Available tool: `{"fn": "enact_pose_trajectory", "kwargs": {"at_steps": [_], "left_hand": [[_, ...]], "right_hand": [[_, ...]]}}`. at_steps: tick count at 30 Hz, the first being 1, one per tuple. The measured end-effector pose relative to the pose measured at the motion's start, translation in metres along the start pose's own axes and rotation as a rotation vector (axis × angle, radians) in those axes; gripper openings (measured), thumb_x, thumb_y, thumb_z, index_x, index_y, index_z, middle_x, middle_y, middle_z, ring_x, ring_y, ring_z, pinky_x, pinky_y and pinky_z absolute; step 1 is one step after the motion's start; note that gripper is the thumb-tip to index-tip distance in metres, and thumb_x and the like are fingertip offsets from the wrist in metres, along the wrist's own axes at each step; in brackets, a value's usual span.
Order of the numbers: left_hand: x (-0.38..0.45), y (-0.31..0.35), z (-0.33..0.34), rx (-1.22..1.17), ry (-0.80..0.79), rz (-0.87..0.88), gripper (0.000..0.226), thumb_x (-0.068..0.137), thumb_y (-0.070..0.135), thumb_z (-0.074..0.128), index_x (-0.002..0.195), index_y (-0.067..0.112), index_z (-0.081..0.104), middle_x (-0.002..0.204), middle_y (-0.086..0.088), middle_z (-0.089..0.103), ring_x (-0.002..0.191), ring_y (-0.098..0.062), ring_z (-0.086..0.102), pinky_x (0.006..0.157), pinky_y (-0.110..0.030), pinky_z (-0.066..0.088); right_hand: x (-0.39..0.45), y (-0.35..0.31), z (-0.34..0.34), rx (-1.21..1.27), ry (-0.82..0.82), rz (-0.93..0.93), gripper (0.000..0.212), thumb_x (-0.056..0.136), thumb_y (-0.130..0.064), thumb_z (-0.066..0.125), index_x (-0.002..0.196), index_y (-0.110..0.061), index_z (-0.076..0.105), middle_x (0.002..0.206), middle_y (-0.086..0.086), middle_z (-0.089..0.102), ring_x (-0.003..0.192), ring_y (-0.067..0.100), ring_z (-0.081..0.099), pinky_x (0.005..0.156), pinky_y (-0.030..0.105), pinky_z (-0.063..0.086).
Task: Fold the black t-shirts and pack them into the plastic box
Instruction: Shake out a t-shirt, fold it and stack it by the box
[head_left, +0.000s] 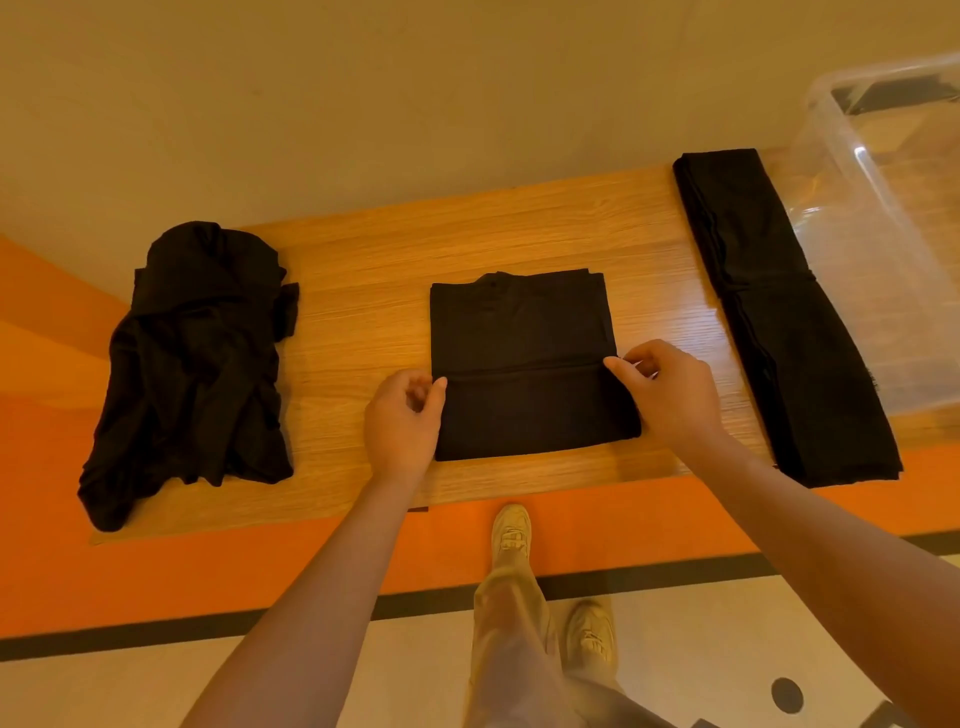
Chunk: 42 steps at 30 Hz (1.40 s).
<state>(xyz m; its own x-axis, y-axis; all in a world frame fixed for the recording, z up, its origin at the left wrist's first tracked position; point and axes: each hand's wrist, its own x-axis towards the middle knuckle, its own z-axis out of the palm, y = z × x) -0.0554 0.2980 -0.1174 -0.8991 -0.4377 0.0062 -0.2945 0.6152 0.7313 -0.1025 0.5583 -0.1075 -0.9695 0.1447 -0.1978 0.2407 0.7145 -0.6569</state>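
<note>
Under my hands, the folded t-shirt (524, 364) is matt black cloth. The table (363, 249) is wood-grain, lightly sheened. At two o'clock, the plastic box (883, 218) is clear, glossy plastic.

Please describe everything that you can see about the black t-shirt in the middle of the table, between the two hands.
The folded black t-shirt lies flat on the wooden table, a neat rectangle of soft, matte fabric. Its collar shows at the far edge. The near part is folded up over the rest, and its edge makes a line across the shirt. The left hand touches the left end of this line with its thumb; the right hand pinches the right end. The unfolded shirt pile at the left and the folded shirts at the right lie apart from it.
</note>
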Motion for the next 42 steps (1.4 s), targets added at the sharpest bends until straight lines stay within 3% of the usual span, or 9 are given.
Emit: {"fn": "enact_pose_trajectory", "kwargs": {"at_steps": [2,4,8,12,21,27,31,37,42], "left_hand": [[-0.005,-0.001,0.001,0.131,0.080,0.109,0.027,0.092,0.031,0.062,0.113,0.014,0.061,0.105,-0.002,0.060,0.092,-0.011,0.054,0.078,-0.021,0.040],[-0.013,0.005,0.006,0.249,0.084,0.317,0.030,0.095,0.028,0.057,0.120,0.012,0.057,0.118,-0.004,0.057,0.109,-0.017,0.052,0.090,-0.026,0.033],[-0.034,0.016,0.032,0.373,-0.166,0.625,0.043,0.100,0.029,0.042,0.138,0.011,0.047,0.147,-0.007,0.043,0.137,-0.021,0.037,0.107,-0.038,0.032],[-0.038,0.004,0.042,0.553,-0.294,0.490,0.059,0.101,0.047,0.022,0.152,0.019,0.025,0.160,-0.003,0.018,0.149,-0.018,0.009,0.119,-0.044,0.017],[-0.033,0.000,0.032,0.660,-0.329,0.413,0.075,0.095,0.063,0.012,0.154,0.018,0.011,0.162,-0.004,0.003,0.149,-0.018,-0.005,0.119,-0.040,-0.004],[0.024,0.018,0.015,0.625,-0.285,0.444,0.061,0.102,0.048,0.017,0.153,0.015,0.017,0.161,-0.004,0.008,0.149,-0.017,-0.001,0.120,-0.037,-0.007],[0.083,0.033,0.016,0.669,-0.317,0.472,0.049,0.104,0.031,0.032,0.149,0.012,0.029,0.155,-0.008,0.030,0.143,-0.023,0.024,0.117,-0.036,0.011],[0.141,0.051,0.012,0.756,-0.455,0.428,0.039,0.097,0.032,0.051,0.134,0.018,0.049,0.135,-0.005,0.049,0.127,-0.024,0.042,0.104,-0.036,0.023],[0.154,0.062,0.011,0.724,-0.527,0.248,0.019,0.093,0.031,0.061,0.110,0.023,0.062,0.118,-0.002,0.058,0.115,-0.023,0.048,0.094,-0.038,0.024]], "right_hand": [[-0.004,-0.001,0.001,-0.119,0.110,-0.132,0.035,0.092,-0.040,0.059,0.115,-0.015,0.058,0.095,-0.003,0.059,0.083,0.012,0.057,0.066,0.024,0.044],[-0.010,-0.003,0.005,-0.216,0.193,-0.394,0.033,0.095,-0.032,0.056,0.119,-0.010,0.057,0.110,0.007,0.059,0.100,0.022,0.057,0.079,0.030,0.046],[-0.028,-0.004,0.032,-0.388,-0.002,-0.652,0.050,0.098,-0.037,0.038,0.141,-0.011,0.044,0.147,0.010,0.043,0.135,0.024,0.038,0.111,0.040,0.033],[-0.033,0.008,0.047,-0.586,-0.142,-0.615,0.060,0.101,-0.049,0.014,0.152,-0.018,0.020,0.159,0.002,0.017,0.148,0.016,0.008,0.120,0.038,0.008],[-0.026,0.022,0.021,-0.588,-0.208,-0.497,0.076,0.093,-0.063,0.001,0.153,-0.016,-0.002,0.160,-0.002,-0.008,0.147,0.011,-0.013,0.120,0.032,-0.003],[0.021,-0.006,0.003,-0.502,-0.187,-0.592,0.065,0.099,-0.049,0.014,0.152,-0.011,0.019,0.160,0.003,0.011,0.148,0.014,0.005,0.121,0.035,0.009],[0.072,-0.036,0.000,-0.598,-0.208,-0.572,0.050,0.103,-0.024,0.034,0.150,-0.010,0.024,0.158,0.008,0.020,0.147,0.020,0.015,0.121,0.036,0.011],[0.113,-0.066,-0.003,-0.717,-0.241,-0.536,0.044,0.099,-0.024,0.048,0.141,-0.013,0.040,0.140,0.009,0.046,0.128,0.027,0.044,0.105,0.039,0.034],[0.132,-0.075,-0.001,-0.731,-0.316,-0.439,0.031,0.096,-0.025,0.055,0.125,-0.015,0.055,0.126,0.007,0.052,0.119,0.026,0.046,0.105,0.044,0.023]]}}
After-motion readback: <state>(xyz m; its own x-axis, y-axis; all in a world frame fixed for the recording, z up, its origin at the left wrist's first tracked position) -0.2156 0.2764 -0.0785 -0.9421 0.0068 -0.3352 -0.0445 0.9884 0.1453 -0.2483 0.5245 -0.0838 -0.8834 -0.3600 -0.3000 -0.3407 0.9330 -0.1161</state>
